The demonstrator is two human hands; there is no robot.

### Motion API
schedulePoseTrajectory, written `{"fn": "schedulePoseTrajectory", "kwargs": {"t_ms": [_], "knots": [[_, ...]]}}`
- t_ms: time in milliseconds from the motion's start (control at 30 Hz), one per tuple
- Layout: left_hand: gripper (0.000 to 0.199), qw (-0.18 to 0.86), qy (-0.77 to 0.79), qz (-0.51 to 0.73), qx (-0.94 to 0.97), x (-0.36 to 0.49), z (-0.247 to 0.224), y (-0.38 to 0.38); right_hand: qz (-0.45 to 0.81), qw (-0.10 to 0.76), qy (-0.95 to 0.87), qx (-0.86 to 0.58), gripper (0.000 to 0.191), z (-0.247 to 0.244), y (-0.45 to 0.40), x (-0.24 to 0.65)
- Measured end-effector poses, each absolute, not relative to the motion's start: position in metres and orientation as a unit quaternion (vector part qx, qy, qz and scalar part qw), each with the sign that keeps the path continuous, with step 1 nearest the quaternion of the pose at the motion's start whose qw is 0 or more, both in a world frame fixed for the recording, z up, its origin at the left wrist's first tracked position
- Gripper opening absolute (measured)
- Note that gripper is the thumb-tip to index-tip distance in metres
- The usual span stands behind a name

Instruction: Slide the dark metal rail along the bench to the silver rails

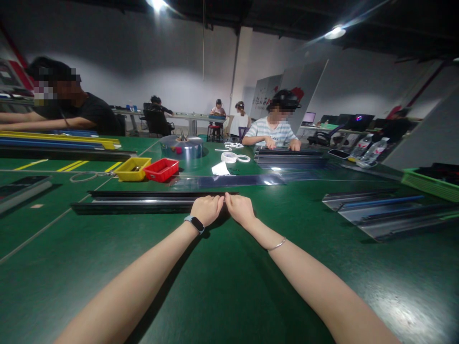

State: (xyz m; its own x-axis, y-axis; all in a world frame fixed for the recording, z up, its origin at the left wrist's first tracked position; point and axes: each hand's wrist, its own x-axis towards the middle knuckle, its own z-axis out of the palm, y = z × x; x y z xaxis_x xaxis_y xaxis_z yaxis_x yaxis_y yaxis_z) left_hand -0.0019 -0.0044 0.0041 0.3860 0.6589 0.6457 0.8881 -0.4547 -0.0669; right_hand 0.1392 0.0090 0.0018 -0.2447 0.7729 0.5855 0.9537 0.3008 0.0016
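Observation:
A long black channel-shaped profile [143, 207] with a pale inner strip lies crosswise on the green table. My left hand [207, 210], below a grey-blue wristband, is closed over the profile near its right end. Right beside it, my right hand [239, 209] is also closed at that end, thumb side toward the left hand. The two hands almost touch, and they hide the profile's right tip. Just behind it lies a clear plastic strip [244, 180].
Yellow bin [133, 170] and red bin [162, 169] stand behind the profile. White tape rolls [229, 157] and a clear film coil [181, 145] sit farther back. More profiles [387, 208] lie at right, near a green basket [430, 185]. Co-workers sit at left and opposite.

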Motion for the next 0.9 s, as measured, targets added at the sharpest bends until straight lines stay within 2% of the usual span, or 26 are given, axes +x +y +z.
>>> {"fn": "schedulePoseTrajectory", "kwargs": {"t_ms": [400,900], "knots": [[0.036,0.199,-0.465,-0.278,-0.817,-0.002,0.004,-0.004,-0.156,0.221,-0.792,-0.547,0.048,0.003,0.008,0.137],[0.044,0.186,-0.485,-0.269,-0.811,-0.001,0.004,0.001,-0.195,0.169,-0.817,-0.516,0.045,0.001,0.019,0.138]]}}
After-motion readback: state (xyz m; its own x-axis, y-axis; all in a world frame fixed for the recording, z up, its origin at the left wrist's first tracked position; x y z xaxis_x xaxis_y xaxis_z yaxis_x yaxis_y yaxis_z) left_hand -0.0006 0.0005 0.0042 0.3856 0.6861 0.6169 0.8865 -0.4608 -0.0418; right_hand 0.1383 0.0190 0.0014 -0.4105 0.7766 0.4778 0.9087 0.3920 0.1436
